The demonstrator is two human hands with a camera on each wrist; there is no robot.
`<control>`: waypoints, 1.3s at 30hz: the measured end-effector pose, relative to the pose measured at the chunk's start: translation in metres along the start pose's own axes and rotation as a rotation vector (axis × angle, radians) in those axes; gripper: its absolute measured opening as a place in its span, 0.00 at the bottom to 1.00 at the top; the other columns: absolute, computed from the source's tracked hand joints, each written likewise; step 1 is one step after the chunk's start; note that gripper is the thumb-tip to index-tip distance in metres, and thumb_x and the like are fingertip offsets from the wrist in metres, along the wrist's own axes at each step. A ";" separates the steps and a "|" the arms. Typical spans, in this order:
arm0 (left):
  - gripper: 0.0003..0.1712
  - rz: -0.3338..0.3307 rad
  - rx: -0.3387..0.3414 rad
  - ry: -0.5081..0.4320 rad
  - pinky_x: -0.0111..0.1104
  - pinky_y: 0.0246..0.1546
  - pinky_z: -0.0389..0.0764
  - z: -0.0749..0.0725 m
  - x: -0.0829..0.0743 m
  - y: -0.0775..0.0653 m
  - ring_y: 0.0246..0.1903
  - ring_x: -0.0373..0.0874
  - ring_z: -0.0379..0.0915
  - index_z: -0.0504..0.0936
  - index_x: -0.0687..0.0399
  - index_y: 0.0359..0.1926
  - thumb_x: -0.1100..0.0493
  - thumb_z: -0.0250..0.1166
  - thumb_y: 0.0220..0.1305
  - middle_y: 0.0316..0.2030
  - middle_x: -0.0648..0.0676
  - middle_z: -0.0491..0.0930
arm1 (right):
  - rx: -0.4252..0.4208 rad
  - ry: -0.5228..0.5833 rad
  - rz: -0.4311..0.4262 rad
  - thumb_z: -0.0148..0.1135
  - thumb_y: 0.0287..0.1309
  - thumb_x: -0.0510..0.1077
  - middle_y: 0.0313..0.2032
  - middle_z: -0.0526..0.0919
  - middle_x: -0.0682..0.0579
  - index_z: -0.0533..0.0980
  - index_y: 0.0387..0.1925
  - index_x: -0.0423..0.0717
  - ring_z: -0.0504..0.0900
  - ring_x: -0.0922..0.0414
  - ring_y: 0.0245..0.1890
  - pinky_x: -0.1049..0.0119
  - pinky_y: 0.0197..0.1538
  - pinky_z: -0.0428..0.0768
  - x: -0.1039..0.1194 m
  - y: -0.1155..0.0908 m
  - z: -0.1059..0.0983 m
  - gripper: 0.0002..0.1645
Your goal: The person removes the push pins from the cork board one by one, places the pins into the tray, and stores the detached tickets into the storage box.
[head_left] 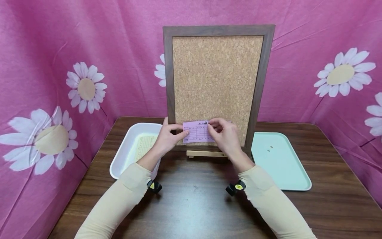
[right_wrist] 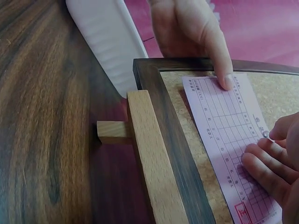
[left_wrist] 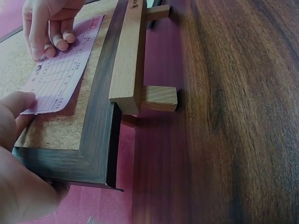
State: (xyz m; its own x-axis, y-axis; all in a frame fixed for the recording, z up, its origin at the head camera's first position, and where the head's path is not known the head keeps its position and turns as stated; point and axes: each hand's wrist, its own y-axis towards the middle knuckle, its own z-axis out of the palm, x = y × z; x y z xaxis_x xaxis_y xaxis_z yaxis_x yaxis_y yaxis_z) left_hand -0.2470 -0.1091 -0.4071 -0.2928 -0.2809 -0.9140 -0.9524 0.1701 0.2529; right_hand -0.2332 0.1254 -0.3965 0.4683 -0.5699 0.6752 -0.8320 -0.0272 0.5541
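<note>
A pink printed slip [head_left: 195, 134] lies against the lower part of a framed cork board [head_left: 218, 76]. My left hand [head_left: 167, 136] is at the board's left edge, its thumb [right_wrist: 227, 82] pressing the slip's end and other fingers partly hidden by the frame. At the slip's upper edge sits a small shiny thumbtack [right_wrist: 266, 134], held at the fingertips of my right hand [head_left: 225, 134]. The right hand's remaining fingers curl over the slip and cover part of its printing.
A wooden easel ledge [head_left: 206, 153] supports the board. To the left, a white tray [head_left: 114, 166] holds a yellowish printed slip [head_left: 144, 146]. A pale green tray [head_left: 286, 166] on the right carries several small brassy bits [head_left: 270, 148]. Pink flowered cloth [head_left: 131, 66] surrounds the wooden table [head_left: 191, 205].
</note>
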 end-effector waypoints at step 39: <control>0.11 -0.003 -0.020 0.023 0.56 0.83 0.53 0.002 0.003 0.000 0.77 0.62 0.59 0.93 0.66 0.43 0.61 0.77 0.64 0.76 0.68 0.61 | -0.085 -0.152 0.035 0.69 0.62 0.38 0.29 0.92 0.43 0.86 0.36 0.35 0.90 0.47 0.28 0.50 0.36 0.88 0.016 0.003 0.020 0.07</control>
State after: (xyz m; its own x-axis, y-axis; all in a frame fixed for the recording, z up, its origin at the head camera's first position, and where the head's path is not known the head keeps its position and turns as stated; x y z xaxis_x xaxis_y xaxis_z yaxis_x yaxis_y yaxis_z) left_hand -0.2476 -0.1084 -0.4099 -0.2921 -0.3034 -0.9070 -0.9546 0.1502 0.2572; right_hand -0.2336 0.1000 -0.3935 0.3838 -0.6871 0.6169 -0.8158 0.0606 0.5751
